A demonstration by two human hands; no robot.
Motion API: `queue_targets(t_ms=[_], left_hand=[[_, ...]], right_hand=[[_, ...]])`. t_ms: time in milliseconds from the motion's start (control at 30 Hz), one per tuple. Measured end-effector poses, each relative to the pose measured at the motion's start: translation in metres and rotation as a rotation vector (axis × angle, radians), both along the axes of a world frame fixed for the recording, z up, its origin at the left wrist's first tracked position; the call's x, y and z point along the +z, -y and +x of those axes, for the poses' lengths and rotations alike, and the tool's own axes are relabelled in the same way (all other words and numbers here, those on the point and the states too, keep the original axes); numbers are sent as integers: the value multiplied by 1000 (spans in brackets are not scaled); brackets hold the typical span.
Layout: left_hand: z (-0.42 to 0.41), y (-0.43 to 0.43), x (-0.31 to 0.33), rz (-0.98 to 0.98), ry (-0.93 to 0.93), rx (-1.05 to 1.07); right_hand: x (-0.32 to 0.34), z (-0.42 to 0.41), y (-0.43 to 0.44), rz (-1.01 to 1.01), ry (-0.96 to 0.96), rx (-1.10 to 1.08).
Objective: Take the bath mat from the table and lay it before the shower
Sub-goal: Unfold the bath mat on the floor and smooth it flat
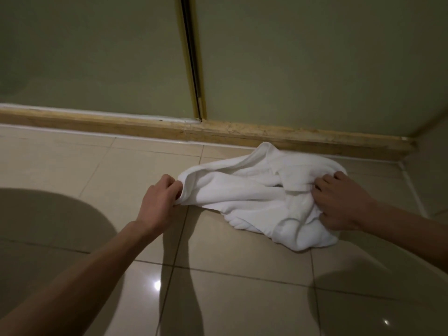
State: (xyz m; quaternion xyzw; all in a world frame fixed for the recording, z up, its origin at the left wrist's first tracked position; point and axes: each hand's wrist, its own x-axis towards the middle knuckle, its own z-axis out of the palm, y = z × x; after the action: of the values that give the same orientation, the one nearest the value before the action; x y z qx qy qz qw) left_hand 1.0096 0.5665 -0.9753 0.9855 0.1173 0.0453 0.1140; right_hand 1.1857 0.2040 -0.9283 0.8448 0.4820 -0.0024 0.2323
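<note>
floor [242, 299]: glossy beige tiles, dark grout | curb [121, 124]: tan, scuffed, white sealant along base

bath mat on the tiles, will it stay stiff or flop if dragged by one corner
Probably floppy: the bath mat lies bunched in soft folds between the left hand and right hand. Likely slides easily on the glossy floor tiles.

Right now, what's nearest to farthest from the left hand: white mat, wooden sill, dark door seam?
1. white mat, gripped by the left hand.
2. wooden sill, ahead on the floor.
3. dark door seam, rising behind the sill.
</note>
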Motion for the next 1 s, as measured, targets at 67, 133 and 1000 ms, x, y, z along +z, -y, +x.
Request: queue_targets(t_ms=[67,133,1000], left_hand=[[0,-2,0,-10,-9,7],[1,-2,0,-9,33,-31],[18,9,-4,-197,184,141]], right_hand=[[5,-2,-1,84,-59,6],[7,-5,-5,161,-95,37],[-8,-10,-65,494,-216,-256]])
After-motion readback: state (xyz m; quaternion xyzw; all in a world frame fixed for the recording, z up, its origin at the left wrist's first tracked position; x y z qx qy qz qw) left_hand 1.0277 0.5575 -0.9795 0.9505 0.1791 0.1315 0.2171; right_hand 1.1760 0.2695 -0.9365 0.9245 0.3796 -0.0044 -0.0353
